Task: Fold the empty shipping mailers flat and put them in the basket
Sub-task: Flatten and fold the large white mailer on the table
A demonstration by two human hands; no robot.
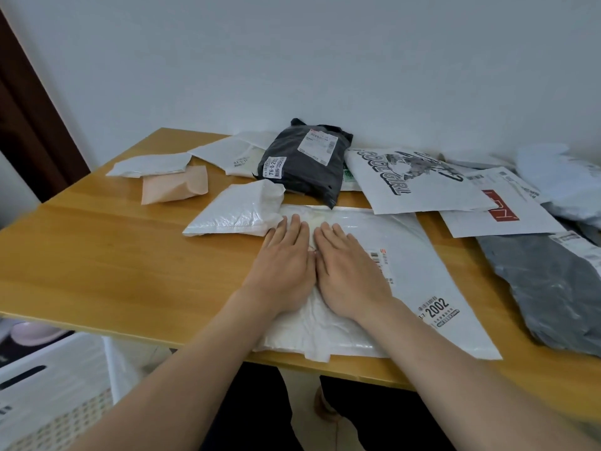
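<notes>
Wood table (130,255) against a plain white wall, strewn with mailers. Both hands lie flat and wide, fingers straight, palms down on the white mailer (419,255): my left hand (283,255) and right hand (348,265) sit side by side, thumbs touching, neither gripping anything. The mailer runs from beyond my fingertips to the table edge under my wrists, where it is crumpled. I judge this to be the flattening step, before any fold. To do it well, I would anchor with one palm and sweep the other outward toward the right end, driving trapped air out, then smooth the creased near part. The plastic looks slick, so too much push may slide it off the edge. A folded mailer (234,213) touches my left fingertips; a black mailer (305,161) lies beyond them, and a grey mailer (546,288) is well right of my right hand. The basket (65,395) waits below the table, down-left of my left hand.
</notes>
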